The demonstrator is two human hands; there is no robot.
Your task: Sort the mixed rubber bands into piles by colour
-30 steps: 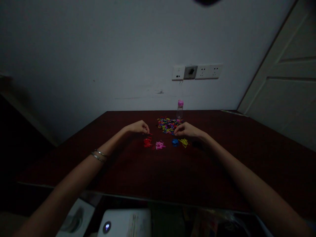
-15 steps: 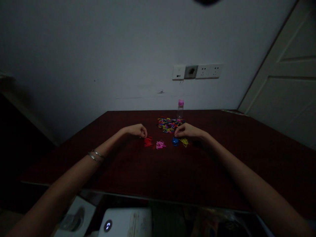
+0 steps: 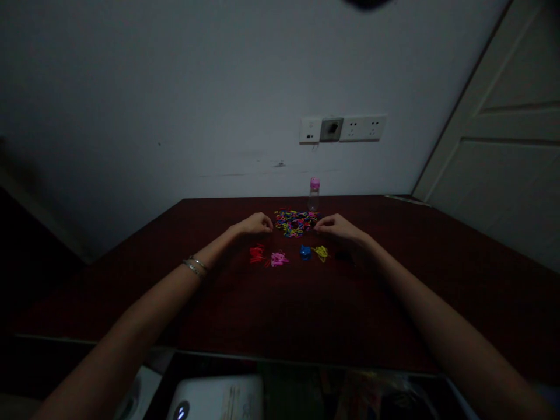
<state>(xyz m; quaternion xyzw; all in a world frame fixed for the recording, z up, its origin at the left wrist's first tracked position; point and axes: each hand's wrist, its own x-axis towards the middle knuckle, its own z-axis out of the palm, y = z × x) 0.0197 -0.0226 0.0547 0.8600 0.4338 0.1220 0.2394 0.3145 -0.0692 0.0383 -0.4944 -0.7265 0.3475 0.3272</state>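
Observation:
A mixed heap of small coloured rubber bands (image 3: pixel 294 223) lies toward the back of the dark red table. At the heap's left edge is my left hand (image 3: pixel 258 223), its fingers drawn together; whatever they hold is too small to make out. My right hand (image 3: pixel 335 226) pinches at the heap's right edge, and its fingertips show nothing I can name. Nearer to me sit separate little piles in a row: red bands (image 3: pixel 256 254), pink bands (image 3: pixel 279 258), blue bands (image 3: pixel 305 252) and yellow bands (image 3: pixel 321 252).
Behind the heap stands a clear bottle with a pink cap (image 3: pixel 314 184). Wall sockets (image 3: pixel 342 129) sit above the table, and a pale door (image 3: pixel 503 134) is on the right. Below the table's front edge, a white device (image 3: pixel 216 396) lies among other items.
My left hand has moved from the red pile up and right to the mixed heap. My right hand has left the blue pile for the heap's right edge. The view has shifted slightly.

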